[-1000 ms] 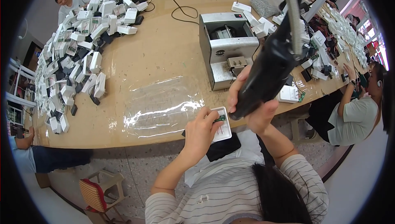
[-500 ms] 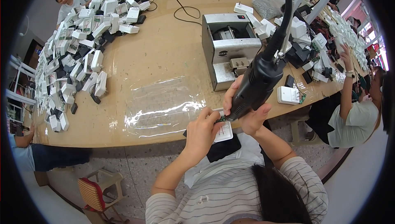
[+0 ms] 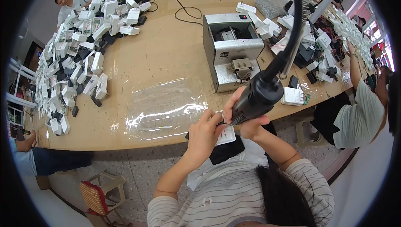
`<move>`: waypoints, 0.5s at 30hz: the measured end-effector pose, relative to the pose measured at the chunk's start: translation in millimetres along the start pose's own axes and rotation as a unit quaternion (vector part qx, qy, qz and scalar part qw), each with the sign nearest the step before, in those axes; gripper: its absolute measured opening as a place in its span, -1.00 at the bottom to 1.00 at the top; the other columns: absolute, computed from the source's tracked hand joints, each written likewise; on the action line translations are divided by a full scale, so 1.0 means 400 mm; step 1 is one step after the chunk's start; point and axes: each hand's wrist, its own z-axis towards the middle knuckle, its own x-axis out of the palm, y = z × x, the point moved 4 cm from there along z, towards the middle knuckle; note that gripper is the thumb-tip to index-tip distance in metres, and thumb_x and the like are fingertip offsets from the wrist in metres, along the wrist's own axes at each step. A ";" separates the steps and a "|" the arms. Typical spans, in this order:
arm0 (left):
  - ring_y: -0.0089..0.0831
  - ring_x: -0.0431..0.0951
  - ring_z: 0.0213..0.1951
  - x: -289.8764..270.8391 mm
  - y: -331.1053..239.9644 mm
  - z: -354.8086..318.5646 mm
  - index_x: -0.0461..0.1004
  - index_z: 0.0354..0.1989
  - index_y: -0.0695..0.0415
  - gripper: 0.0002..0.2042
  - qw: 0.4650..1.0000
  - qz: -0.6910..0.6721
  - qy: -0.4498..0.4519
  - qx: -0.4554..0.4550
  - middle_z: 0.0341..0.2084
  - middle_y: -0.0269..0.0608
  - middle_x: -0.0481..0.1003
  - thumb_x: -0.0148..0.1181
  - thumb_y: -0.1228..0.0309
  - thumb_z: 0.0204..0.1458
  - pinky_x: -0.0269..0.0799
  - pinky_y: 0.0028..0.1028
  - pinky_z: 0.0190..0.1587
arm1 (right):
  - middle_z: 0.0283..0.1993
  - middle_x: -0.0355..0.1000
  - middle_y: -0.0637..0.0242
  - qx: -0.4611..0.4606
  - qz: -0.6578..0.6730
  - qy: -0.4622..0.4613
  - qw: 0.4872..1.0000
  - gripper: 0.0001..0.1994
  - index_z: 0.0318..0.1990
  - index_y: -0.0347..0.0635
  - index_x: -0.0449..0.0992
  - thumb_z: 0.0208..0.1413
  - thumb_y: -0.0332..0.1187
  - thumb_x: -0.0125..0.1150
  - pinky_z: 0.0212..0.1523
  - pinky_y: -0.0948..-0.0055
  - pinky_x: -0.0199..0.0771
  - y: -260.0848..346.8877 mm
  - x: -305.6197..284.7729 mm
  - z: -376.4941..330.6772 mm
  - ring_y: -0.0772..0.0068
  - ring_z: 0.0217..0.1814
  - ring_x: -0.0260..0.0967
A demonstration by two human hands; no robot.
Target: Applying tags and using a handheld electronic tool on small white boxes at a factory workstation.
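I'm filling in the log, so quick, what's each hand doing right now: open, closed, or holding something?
Left hand: closed, fingers on the small white case.
Right hand: closed around the black handheld tool.

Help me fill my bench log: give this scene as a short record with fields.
Left grip: at an open white casing, table's near edge
Right grip: around a black corded power tool
Tool tip: hidden from view
Machine: silver-grey, on the table beyond the right grip
Left side: heap of white casings and black parts
Floor: chair, lower left
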 end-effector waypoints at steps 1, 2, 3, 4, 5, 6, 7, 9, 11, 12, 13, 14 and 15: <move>-0.06 0.59 -0.37 -0.001 0.000 0.000 0.54 -0.19 0.10 -0.80 1.000 0.005 -0.001 -0.001 -0.30 -0.21 0.47 0.38 0.44 0.02 0.47 -0.14 -0.38 | -0.49 0.33 0.33 -0.010 -0.005 0.008 1.000 0.00 0.00 -0.14 0.19 -0.15 0.71 -0.29 -0.48 0.55 0.36 0.000 -0.001 0.000 0.56 -0.54 0.27; -0.06 0.59 -0.37 -0.002 0.000 -0.001 0.54 -0.18 0.10 -0.80 1.000 0.011 -0.003 -0.001 -0.30 -0.21 0.47 0.38 0.44 0.01 0.47 -0.15 -0.38 | -0.49 0.33 0.33 -0.010 -0.004 0.008 1.000 0.00 0.00 -0.14 0.19 -0.15 0.71 -0.29 -0.48 0.55 0.36 -0.002 -0.002 0.001 0.56 -0.54 0.27; -0.06 0.59 -0.37 -0.002 -0.002 0.000 0.54 -0.18 0.10 -0.80 1.000 0.012 -0.002 0.001 -0.30 -0.21 0.47 0.38 0.44 0.01 0.47 -0.15 -0.38 | -0.50 0.34 0.32 0.007 0.007 0.005 1.000 0.02 -0.01 -0.15 0.20 -0.18 0.73 -0.27 -0.49 0.55 0.36 -0.004 -0.003 0.002 0.56 -0.54 0.28; -0.06 0.59 -0.37 -0.002 -0.002 0.001 0.54 -0.19 0.10 -0.80 1.000 0.011 0.001 -0.003 -0.29 -0.21 0.47 0.38 0.44 0.01 0.47 -0.14 -0.38 | -0.50 0.34 0.32 0.023 0.017 0.002 1.000 0.04 -0.01 -0.16 0.20 -0.21 0.74 -0.25 -0.49 0.55 0.36 -0.006 -0.004 0.004 0.56 -0.54 0.28; -0.06 0.59 -0.36 -0.002 -0.002 0.001 0.54 -0.19 0.09 -0.80 1.000 0.012 0.003 -0.007 -0.29 -0.20 0.47 0.38 0.44 0.01 0.47 -0.14 -0.38 | -0.50 0.34 0.32 0.020 0.017 0.001 1.000 0.04 -0.01 -0.16 0.20 -0.21 0.74 -0.25 -0.49 0.55 0.36 -0.005 -0.007 0.005 0.56 -0.54 0.28; -0.06 0.59 -0.36 0.001 -0.002 0.003 0.54 -0.19 0.09 -0.80 1.000 0.013 0.005 -0.002 -0.29 -0.20 0.47 0.38 0.44 0.01 0.47 -0.14 -0.38 | -0.49 0.35 0.31 0.032 0.016 0.013 0.999 0.06 -0.02 -0.17 0.21 -0.24 0.76 -0.23 -0.49 0.55 0.36 -0.010 -0.007 0.005 0.55 -0.54 0.29; -0.05 0.59 -0.35 0.003 0.001 0.004 0.54 -0.19 0.09 -0.80 1.000 0.002 0.004 -0.001 -0.29 -0.19 0.48 0.38 0.45 0.00 0.47 -0.14 -0.37 | -0.48 0.36 0.30 0.043 0.014 0.026 0.999 0.07 -0.03 -0.17 0.22 -0.26 0.77 -0.22 -0.49 0.56 0.37 -0.010 -0.007 0.005 0.55 -0.54 0.30; -0.05 0.59 -0.35 -0.003 -0.003 0.007 0.55 -0.19 0.09 -0.79 1.000 -0.006 0.006 0.010 -0.28 -0.18 0.48 0.38 0.46 -0.01 0.48 -0.14 -0.36 | -0.48 0.37 0.30 0.042 0.037 0.029 0.998 0.08 -0.05 -0.19 0.23 -0.27 0.78 -0.20 -0.49 0.55 0.38 -0.001 -0.006 0.011 0.55 -0.54 0.31; -0.02 0.59 -0.33 -0.025 -0.001 0.001 0.55 -0.20 0.09 -0.79 1.000 0.000 0.007 0.015 -0.28 -0.16 0.50 0.39 0.46 -0.02 0.48 -0.14 -0.33 | -0.49 0.37 0.24 0.013 0.096 0.040 0.994 0.06 -0.08 -0.21 0.23 -0.22 0.77 -0.20 -0.51 0.48 0.41 0.029 -0.004 0.023 0.49 -0.56 0.33; -0.01 0.59 -0.31 -0.039 0.018 -0.006 0.55 -0.21 0.11 -0.79 0.999 0.027 0.034 -0.014 -0.27 -0.13 0.52 0.39 0.46 -0.03 0.48 -0.14 -0.30 | -0.52 0.35 0.20 -0.020 0.127 0.045 0.991 0.02 -0.10 -0.22 0.23 -0.15 0.75 -0.23 -0.53 0.43 0.43 0.060 -0.012 0.030 0.43 -0.58 0.33; -0.05 0.60 -0.30 -0.089 0.012 -0.007 0.55 -0.23 0.14 -0.80 0.997 0.057 0.050 -0.033 -0.28 -0.12 0.52 0.39 0.46 -0.02 0.49 -0.17 -0.28 | -0.54 0.33 0.19 -0.051 0.144 0.005 0.988 0.01 -0.10 -0.22 0.22 -0.12 0.74 -0.26 -0.56 0.41 0.43 0.104 -0.031 0.036 0.41 -0.60 0.33; -0.09 0.61 -0.29 -0.142 0.018 -0.005 0.56 -0.26 0.17 -0.83 0.996 0.037 0.050 -0.061 -0.29 -0.09 0.53 0.38 0.49 -0.02 0.49 -0.22 -0.26 | -0.56 0.32 0.18 -0.080 0.161 -0.037 0.983 0.00 -0.10 -0.22 0.22 -0.08 0.72 -0.30 -0.58 0.39 0.42 0.142 -0.053 0.036 0.38 -0.62 0.32; -0.23 0.61 -0.37 -0.199 0.034 0.004 0.54 -0.29 0.22 -0.78 0.998 0.066 -0.007 0.010 -0.35 -0.10 0.54 0.41 0.63 -0.12 0.50 -0.32 -0.29 | -0.56 0.32 0.18 -0.088 0.155 -0.046 0.983 0.00 -0.10 -0.22 0.22 -0.08 0.72 -0.30 -0.58 0.39 0.42 0.172 -0.082 0.034 0.38 -0.62 0.32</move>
